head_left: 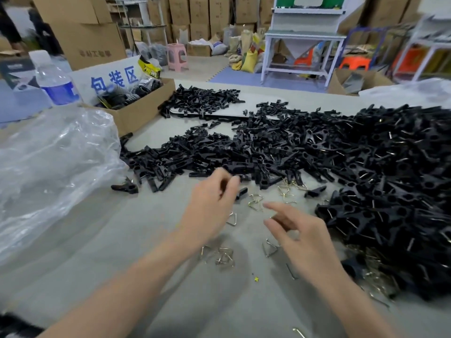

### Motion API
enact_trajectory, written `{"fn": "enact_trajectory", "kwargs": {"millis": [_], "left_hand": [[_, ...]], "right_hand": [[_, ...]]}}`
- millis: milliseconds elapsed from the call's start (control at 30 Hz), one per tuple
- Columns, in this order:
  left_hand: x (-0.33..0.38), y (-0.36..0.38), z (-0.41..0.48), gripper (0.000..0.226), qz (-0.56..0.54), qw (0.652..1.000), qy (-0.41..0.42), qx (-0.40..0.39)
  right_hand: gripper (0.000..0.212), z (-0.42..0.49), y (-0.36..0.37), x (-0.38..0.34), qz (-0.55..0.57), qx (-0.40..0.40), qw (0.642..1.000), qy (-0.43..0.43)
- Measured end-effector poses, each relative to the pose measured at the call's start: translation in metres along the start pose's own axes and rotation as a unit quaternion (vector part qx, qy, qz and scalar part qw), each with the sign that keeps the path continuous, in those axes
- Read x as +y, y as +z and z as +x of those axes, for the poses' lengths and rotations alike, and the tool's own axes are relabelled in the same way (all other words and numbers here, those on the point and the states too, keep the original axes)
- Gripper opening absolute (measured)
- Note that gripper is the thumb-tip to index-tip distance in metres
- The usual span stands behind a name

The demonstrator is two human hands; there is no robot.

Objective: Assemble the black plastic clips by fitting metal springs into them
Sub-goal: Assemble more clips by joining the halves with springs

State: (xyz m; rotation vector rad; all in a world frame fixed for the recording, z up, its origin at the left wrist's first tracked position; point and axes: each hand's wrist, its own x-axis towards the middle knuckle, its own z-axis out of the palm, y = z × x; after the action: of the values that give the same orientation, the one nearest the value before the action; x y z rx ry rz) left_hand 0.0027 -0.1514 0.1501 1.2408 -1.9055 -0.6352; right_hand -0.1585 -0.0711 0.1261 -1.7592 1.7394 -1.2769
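- The left hand (214,198), near the centre of the view, curls its fingers round a black clip piece (241,192) held just above the grey tabletop (117,245).
- The piece's long axis runs on a diagonal; its free end pokes out of the fingers toward about 1 o'clock.
- The right hand (300,230), at 4 o'clock from the left, has its fingers loosely bent and apart. I see nothing held in it.
- Loose wire springs (256,203) lie between and beneath the hands.
- At 3 o'clock a deep heap of finished clips (395,181) shows glints of metal.
- At 12 o'clock unfitted clip halves (195,154) are spread wide.
- I judge the job well along, but many halves are left.
- A clear plastic bag (53,162) sits at 9 o'clock and a cardboard box (144,111) at 11.
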Motion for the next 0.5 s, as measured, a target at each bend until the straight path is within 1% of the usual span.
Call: {"fn": "enact_trajectory", "kwargs": {"millis": [33, 67, 100, 133, 200, 333, 367, 433, 500], "left_hand": [[0.012, 0.015, 0.008, 0.026, -0.092, 0.995, -0.025, -0.038], [0.022, 0.028, 0.012, 0.025, -0.184, 0.978, -0.053, -0.077], [0.029, 0.038, 0.012, 0.023, -0.249, 0.96, -0.076, -0.105], [0.033, 0.045, 0.011, 0.021, -0.283, 0.949, -0.077, -0.118], [0.032, 0.053, 0.008, 0.02, -0.3, 0.944, -0.053, -0.127], [0.021, 0.05, 0.004, 0.021, -0.322, 0.935, -0.04, -0.142], [0.02, 0.049, 0.003, 0.021, -0.324, 0.934, -0.041, -0.144], [0.018, 0.049, 0.0, 0.021, -0.323, 0.936, -0.05, -0.132], [0.017, 0.05, 0.0, 0.02, -0.315, 0.94, -0.069, -0.11]], "right_hand": [[0.041, -0.001, 0.001, -0.002, 0.02, 0.014, 1.0, -0.005], [0.05, -0.001, 0.001, -0.004, 0.039, 0.031, 0.999, -0.004], [0.056, -0.001, 0.0, -0.006, 0.054, 0.046, 0.997, 0.002], [0.056, -0.001, -0.002, -0.007, 0.066, 0.059, 0.996, 0.008], [0.049, 0.002, -0.007, -0.007, 0.094, 0.075, 0.992, 0.024], [0.04, 0.004, -0.011, -0.006, 0.135, 0.045, 0.988, 0.055], [0.038, 0.004, -0.01, -0.006, 0.144, 0.049, 0.987, 0.061], [0.034, 0.004, -0.008, -0.006, 0.164, 0.084, 0.981, 0.065], [0.035, 0.005, -0.011, -0.004, 0.19, 0.127, 0.971, 0.068]]}}
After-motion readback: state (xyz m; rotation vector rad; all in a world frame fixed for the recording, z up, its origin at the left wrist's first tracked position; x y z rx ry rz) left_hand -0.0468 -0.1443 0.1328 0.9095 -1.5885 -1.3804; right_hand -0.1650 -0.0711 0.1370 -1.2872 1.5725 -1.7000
